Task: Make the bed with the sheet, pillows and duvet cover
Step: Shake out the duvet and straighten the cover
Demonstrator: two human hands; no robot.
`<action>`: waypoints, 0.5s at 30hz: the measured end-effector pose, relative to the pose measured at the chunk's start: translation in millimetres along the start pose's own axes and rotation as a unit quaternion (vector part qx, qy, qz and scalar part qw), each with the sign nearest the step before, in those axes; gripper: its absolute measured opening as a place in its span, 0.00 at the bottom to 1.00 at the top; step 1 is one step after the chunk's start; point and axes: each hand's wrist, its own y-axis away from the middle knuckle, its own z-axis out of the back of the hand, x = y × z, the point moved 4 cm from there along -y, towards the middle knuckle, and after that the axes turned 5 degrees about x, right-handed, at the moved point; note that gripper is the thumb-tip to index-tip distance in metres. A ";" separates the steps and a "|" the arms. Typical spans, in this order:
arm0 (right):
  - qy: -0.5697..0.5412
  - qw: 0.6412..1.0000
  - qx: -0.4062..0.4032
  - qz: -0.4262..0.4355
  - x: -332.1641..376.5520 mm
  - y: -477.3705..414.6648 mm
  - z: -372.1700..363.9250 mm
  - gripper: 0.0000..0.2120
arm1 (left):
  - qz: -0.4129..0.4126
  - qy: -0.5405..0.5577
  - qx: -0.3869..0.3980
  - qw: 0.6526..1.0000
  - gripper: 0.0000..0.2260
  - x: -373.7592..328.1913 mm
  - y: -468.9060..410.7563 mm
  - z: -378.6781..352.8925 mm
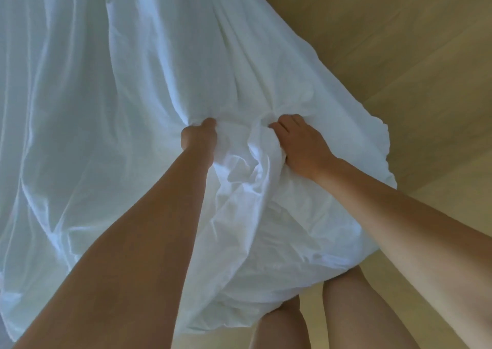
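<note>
At the near edge of the bedding, head view, one item in hand.

Item: white sheet (127, 103), thin and creased; whether it is the sheet or the duvet cover cannot be told. It fills the left and centre, spreads away to the far left, and bunches into a loose heap near the person's bare legs (343, 308). What lies beneath it is hidden.

Left hand (198, 135): grip closed in a fist on a gather of the sheet.

Right hand (300, 140): just right of the other, fingers curled into a fold, grip holding the sheet.

Wooden floor (399, 69): right and near, bare boards beside the hanging edge.

Step in hand, as judged: finding an edge or corner to spread. To do it well, move the hands apart along the hem, lift the slack clear of the floor, and pull evenly so the creases run out.
</note>
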 end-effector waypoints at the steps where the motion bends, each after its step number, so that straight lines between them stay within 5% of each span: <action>1: 0.003 1.000 0.000 0.006 4.5 -1.1 1.6 0.21 | -0.031 -0.010 0.000 0.999 0.22 -7.2 -2.5 -0.2; 9: 0.011 0.995 -0.018 0.093 38.5 2.0 43.1 0.27 | -0.112 0.143 -0.102 0.978 0.15 -109.8 -19.5 111.5; 15: 0.068 0.996 0.007 0.053 14.3 35.8 29.5 0.31 | -0.104 0.187 -0.034 0.976 0.16 -118.1 -30.2 124.9</action>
